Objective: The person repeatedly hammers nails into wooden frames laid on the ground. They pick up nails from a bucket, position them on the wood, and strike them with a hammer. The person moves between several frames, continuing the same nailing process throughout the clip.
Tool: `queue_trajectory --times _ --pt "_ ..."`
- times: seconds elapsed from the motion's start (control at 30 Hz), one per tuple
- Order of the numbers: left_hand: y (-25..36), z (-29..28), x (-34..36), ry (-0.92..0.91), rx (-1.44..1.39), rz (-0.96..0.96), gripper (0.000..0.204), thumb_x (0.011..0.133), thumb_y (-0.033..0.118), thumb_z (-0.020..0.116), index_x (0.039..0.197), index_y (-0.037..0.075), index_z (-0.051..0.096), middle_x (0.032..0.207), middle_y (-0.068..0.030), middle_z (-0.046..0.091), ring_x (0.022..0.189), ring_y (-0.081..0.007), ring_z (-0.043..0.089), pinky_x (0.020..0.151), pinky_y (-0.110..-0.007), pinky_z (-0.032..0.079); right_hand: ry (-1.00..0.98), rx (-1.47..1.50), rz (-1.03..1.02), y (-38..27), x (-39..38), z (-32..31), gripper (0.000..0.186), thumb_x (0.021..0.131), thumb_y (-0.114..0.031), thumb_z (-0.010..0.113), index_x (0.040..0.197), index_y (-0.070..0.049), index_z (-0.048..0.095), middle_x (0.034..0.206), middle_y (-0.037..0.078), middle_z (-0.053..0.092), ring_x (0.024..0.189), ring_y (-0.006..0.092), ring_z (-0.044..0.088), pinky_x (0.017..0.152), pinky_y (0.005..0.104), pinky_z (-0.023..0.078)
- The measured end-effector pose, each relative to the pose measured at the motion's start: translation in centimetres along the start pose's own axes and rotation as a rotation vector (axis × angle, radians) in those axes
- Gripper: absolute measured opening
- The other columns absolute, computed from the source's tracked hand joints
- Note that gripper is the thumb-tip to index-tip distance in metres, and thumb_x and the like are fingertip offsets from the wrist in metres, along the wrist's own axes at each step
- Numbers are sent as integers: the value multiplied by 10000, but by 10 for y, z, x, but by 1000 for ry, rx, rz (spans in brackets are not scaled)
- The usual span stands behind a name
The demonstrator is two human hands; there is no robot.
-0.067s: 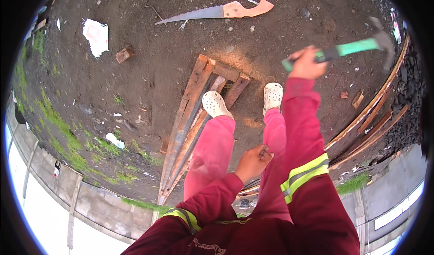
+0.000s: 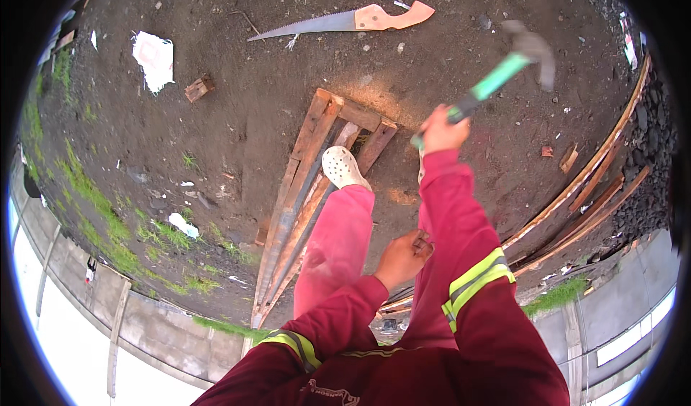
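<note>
Clamping the fingers of the right hand round a green-handled hammer, over dirt right of the wooden frame. Curling the left hand by the trousers; cannot tell if grasping anything. Apparently past sawing, judging by sawdust just beyond the frame and the idle saw. With a crosspiece already across the far end; cannot tell if nailed, nor the work left.
</note>
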State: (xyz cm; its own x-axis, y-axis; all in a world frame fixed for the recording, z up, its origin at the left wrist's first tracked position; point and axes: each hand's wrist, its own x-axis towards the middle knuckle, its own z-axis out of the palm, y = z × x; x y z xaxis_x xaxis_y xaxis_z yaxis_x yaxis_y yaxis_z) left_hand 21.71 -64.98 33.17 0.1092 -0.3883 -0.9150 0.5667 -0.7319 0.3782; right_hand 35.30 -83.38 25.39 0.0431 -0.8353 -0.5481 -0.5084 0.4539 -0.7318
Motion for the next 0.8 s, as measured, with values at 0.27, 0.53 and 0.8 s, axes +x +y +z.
queue_trajectory --times 0.27,0.53,0.8 --pt "-5 9 -1 -16 -27 54 318 824 287 626 1005 27 590 818 -147 657 784 -278 656 690 -361 508 -764 -10 31 30 88 -51 143 844 -135 614 878 -84 484 596 -5 505 447 99 487 393 274 408" --pt "-1 9 -5 5 60 56 321 840 265 627 1046 23 586 831 -125 659 727 -216 643 677 -320 500 69 44 -14 -15 0 19 149 853 -101 555 890 -25 432 613 73 522 430 166 533 405 333 464" --pt "3 13 -6 29 -29 56 280 796 210 627 1004 27 582 812 -149 651 746 -294 638 677 -367 496 -546 -457 505 156 21 -44 147 801 -117 573 846 -22 470 621 67 532 485 174 546 368 368 443"
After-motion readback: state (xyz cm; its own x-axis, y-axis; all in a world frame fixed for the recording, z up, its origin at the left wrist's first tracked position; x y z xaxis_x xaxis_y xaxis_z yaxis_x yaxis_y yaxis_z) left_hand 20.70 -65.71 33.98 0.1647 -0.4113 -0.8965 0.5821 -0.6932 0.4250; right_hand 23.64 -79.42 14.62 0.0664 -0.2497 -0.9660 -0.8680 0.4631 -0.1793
